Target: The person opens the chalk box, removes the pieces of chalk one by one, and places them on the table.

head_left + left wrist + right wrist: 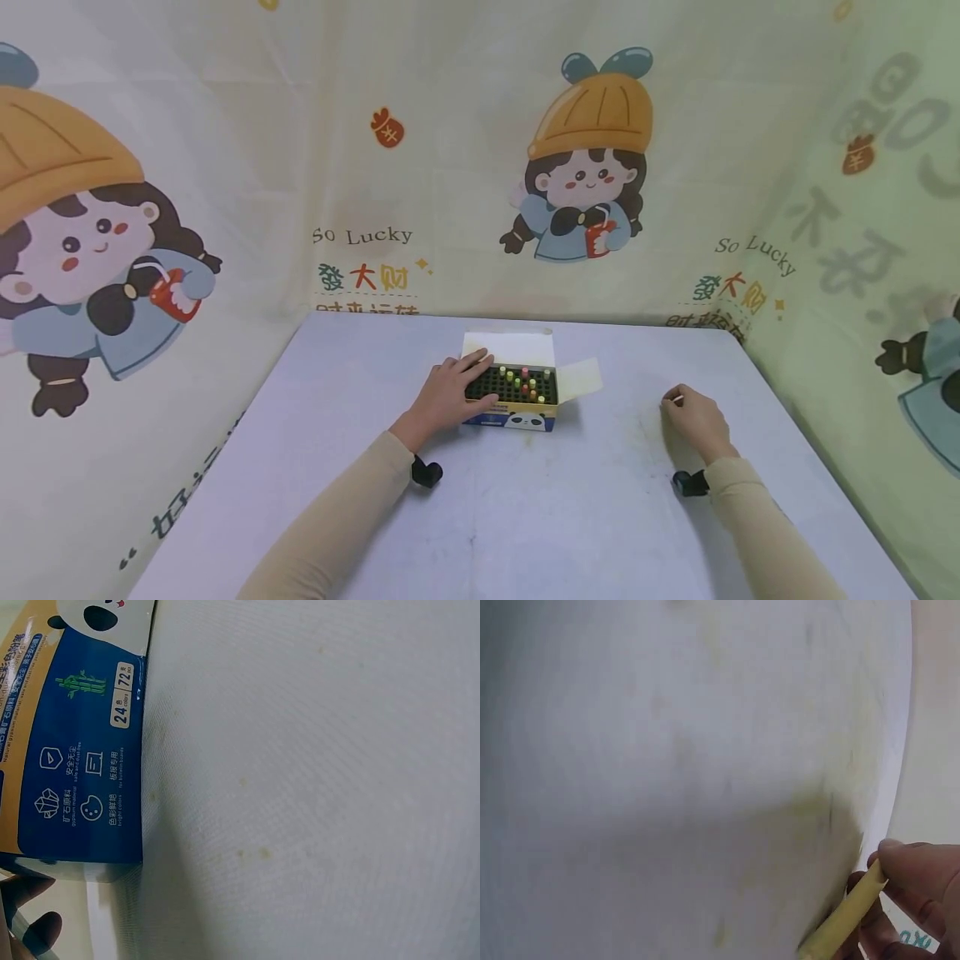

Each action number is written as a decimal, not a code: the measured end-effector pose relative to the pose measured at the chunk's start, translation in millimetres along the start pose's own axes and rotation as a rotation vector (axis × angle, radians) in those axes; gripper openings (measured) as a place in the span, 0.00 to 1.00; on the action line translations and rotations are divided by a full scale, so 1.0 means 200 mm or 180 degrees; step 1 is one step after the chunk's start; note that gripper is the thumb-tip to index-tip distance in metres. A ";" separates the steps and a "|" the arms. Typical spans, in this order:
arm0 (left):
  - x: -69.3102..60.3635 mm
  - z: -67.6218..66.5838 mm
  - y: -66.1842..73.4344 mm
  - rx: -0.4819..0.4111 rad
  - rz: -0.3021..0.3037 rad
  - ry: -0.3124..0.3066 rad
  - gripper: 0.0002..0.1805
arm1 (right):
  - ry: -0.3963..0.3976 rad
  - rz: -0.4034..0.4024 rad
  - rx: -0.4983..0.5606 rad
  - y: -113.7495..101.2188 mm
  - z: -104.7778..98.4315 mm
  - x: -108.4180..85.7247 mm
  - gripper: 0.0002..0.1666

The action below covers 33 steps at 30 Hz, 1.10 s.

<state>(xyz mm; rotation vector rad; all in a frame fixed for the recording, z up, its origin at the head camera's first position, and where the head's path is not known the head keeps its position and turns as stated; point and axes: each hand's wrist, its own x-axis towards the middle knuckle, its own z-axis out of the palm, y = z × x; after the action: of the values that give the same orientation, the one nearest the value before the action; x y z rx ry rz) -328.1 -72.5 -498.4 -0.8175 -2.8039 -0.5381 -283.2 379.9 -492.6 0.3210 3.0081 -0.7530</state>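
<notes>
Working at a white-topped table [570, 525], in beige sleeves [330, 517], with small black devices [427, 473] strapped at both wrists. Pinching a yellow chalk stick [847, 919] narrowly between thumb and fingertips of the right hand [697, 422], just above the tabletop, well to the right of the box [528, 421]. Marked beneath, in the right wrist view, with faint yellowish smudges [806, 806]. Resting the left hand [446, 392] over the left end of that box, spread wide, with thumb at the near top edge and fingers reaching across toward the far one.

Printed on the box's near wall, in blue and yellow: a panda face [527, 421], green bamboo [81, 684] and a label [122, 695] reading 24 colors, 72 pcs. Fitted inside with a black holed insert [487, 385], many holes bare in the visible part. Standing upright in it, mostly toward the right: a scatter of chalk pieces [517, 383] in yellow, green, pink, red and orange. Folded out to the right, a pale side flap [581, 377]; opened back behind, the white lid [510, 344]. Hung farthest off, a cream cloth [450, 183] with cartoon girls and "So Lucky" lettering.
</notes>
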 end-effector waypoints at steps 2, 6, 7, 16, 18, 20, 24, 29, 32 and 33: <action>0.00 0.00 0.00 -0.0008 -0.0007 0.0006 0.43 | -0.0022 0.0050 -0.0017 0.01 -0.01 0.00 0.18; 0.00 -0.01 0.00 0.0004 -0.0011 0.0016 0.43 | -0.0057 0.0091 -0.0052 0.03 -0.03 0.01 0.19; -0.01 -0.01 0.00 0.0002 -0.0009 0.0019 0.43 | -0.0066 0.0094 -0.0058 0.03 -0.03 0.01 0.19; -0.01 -0.01 0.00 0.0011 -0.0040 -0.0033 0.43 | -0.0164 0.0119 -0.0062 0.03 -0.04 0.01 0.16; 0.00 0.00 0.00 0.0052 -0.0048 -0.0064 0.43 | -0.0166 0.0134 -0.0085 0.03 -0.04 0.00 0.15; 0.00 0.01 -0.01 0.0094 -0.0047 -0.0086 0.43 | -0.0158 0.0141 -0.0091 0.04 -0.03 0.00 0.15; 0.01 0.02 -0.01 0.0085 -0.0039 -0.0090 0.44 | -0.0150 0.0105 -0.0074 0.05 -0.03 0.00 0.15; 0.00 0.00 0.00 0.0040 -0.0065 -0.0109 0.44 | -0.0151 0.0072 -0.0024 0.04 -0.03 -0.01 0.18; 0.00 -0.01 0.01 0.0044 -0.0081 -0.0110 0.44 | -0.0175 0.0115 -0.0023 0.03 -0.03 0.00 0.23; 0.00 0.00 0.01 0.0052 -0.0090 -0.0116 0.44 | -0.0186 0.0130 -0.0028 0.03 -0.03 0.00 0.24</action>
<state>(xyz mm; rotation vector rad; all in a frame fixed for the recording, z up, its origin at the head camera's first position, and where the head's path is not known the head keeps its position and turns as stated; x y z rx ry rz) -327.0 -71.8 -497.1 -0.7936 -2.8530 -0.5092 -282.3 388.1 -489.4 0.3525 2.9400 -0.7324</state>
